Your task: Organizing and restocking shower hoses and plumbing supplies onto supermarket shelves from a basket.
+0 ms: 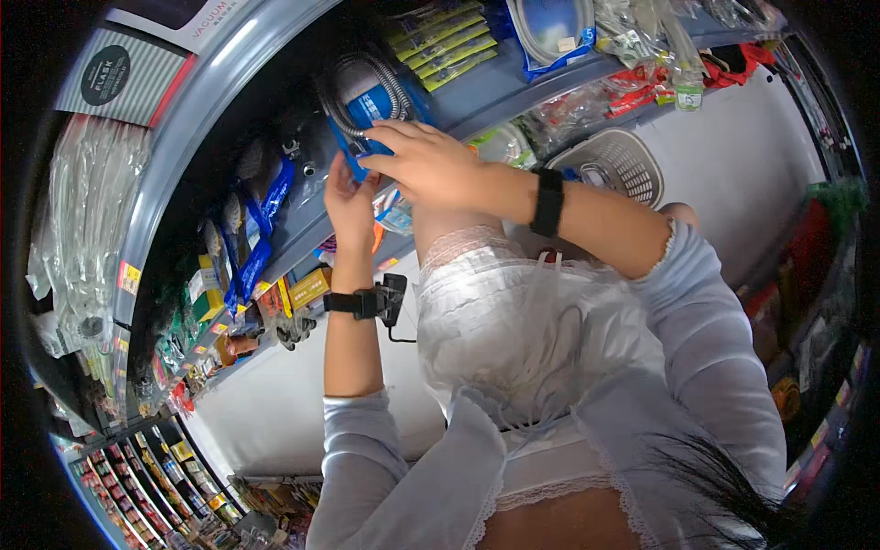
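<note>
A flexible metal hose [395,86], coiled on a blue-backed pack [368,103], is at the shelf's front edge. My left hand [350,206] holds the pack's near lower corner, fingertips and thumb at its edge. From the other side, my right hand [433,165] reaches across the pack's lower end, its fingers on the hose and backing. Part of the pack is hidden beneath the right hand's fingers. A black strap with a small device [392,300] circles my left wrist, and another black strap [548,201] is on my right.
On the grey shelf [474,103] are yellow-green packets [447,45] and a bagged coiled hose [553,31]. Blue-ribboned packs [258,234] hang at left. Below stands a plastic basket [629,165] with items inside. Boxes [127,75] and long clear-wrapped goods [89,227] occupy a higher shelf.
</note>
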Available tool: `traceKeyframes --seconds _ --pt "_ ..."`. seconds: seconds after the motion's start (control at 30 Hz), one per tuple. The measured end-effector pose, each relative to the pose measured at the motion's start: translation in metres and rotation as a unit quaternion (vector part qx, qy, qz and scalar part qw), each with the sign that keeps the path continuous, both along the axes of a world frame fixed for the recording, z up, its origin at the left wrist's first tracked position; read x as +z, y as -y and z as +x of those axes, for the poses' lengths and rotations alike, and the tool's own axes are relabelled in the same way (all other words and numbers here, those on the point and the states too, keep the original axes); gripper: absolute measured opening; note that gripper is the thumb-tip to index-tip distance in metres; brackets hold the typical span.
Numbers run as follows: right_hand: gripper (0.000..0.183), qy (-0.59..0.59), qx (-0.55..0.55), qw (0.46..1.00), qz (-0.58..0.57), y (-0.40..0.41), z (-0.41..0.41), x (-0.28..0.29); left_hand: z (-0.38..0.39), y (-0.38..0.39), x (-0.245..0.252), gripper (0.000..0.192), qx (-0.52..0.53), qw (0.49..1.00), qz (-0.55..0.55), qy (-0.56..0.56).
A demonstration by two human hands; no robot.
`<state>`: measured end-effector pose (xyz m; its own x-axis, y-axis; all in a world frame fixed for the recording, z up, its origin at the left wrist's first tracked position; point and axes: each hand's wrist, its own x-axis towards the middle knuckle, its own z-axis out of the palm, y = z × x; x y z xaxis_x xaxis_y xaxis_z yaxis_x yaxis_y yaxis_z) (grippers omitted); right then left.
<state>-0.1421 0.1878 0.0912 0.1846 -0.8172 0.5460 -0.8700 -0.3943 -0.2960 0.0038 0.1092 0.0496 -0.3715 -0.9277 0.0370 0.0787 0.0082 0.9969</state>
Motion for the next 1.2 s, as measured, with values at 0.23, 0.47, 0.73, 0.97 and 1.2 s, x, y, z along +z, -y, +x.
traceKeyframes --seconds 0.23,0.47,0.73,0.97,1.2 --pt "0.039 0.104 0.003 0.995 0.013 -0.076 -0.032 0.008 -0.014 0.034 -0.014 0.06 0.048 0.999 0.018 0.014" --pt "0.033 0.199 -0.106 0.959 0.17 -0.133 -0.128 -0.041 -0.024 0.065 -0.013 0.062 0.032 0.997 -0.008 0.066" --pt "0.041 0.275 -0.282 0.831 0.393 -0.158 -0.211 -0.139 -0.026 0.079 -0.014 0.066 0.025 0.993 0.005 0.111" --pt "0.041 0.187 -0.362 0.776 0.482 -0.142 -0.219 -0.233 -0.022 0.048 -0.031 0.058 0.086 0.996 -0.015 0.037" --pt "0.051 0.182 -0.379 0.753 0.505 -0.13 -0.201 -0.306 -0.022 0.035 -0.052 0.039 0.091 0.992 -0.06 -0.065"
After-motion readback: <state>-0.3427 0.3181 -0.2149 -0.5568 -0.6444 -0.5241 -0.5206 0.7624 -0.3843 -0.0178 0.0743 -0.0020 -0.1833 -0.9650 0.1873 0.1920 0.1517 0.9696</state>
